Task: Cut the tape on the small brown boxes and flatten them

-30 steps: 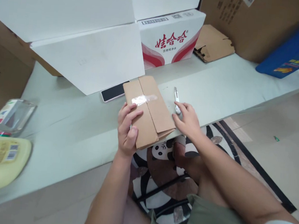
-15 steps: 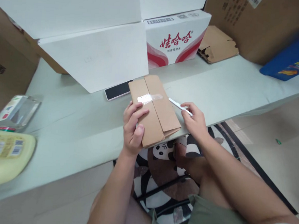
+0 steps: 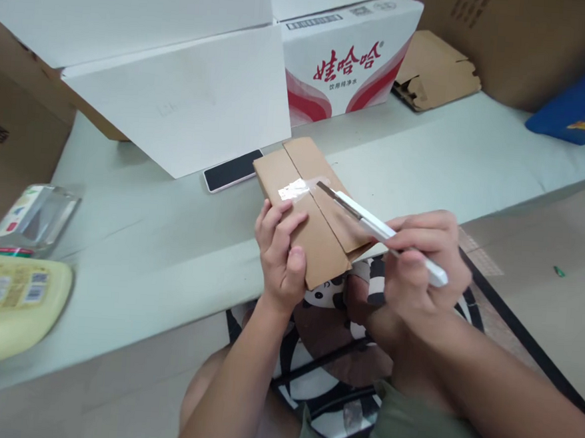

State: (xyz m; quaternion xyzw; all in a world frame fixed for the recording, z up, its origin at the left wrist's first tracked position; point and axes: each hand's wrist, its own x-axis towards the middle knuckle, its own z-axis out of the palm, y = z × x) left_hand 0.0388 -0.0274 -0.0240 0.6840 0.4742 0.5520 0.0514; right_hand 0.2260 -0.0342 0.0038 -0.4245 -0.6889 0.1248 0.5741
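Observation:
A small brown cardboard box (image 3: pixel 316 227), flat and tilted, rests at the table's front edge. Clear tape (image 3: pixel 294 190) runs across the seam between its two flaps. My left hand (image 3: pixel 283 252) grips the box by its near left side, fingers on top. In my right hand (image 3: pixel 427 262) is a white utility knife (image 3: pixel 379 230), held like a pen with its dark blade out. The blade's tip lies over the tape at the seam; whether it touches cannot be made out.
Behind the box lies a dark-faced phone (image 3: pixel 233 170). White cartons (image 3: pixel 181 98) and a red-and-white water carton (image 3: pixel 350 69) stand at the back. At left are a clear plastic bottle (image 3: pixel 47 218) and a yellow bottle (image 3: pixel 15 313); at right, a blue container (image 3: pixel 575 108).
My right hand has come up over the box with the knife, whose dark blade now shows above the tape. My left hand and the box have shifted slightly right.

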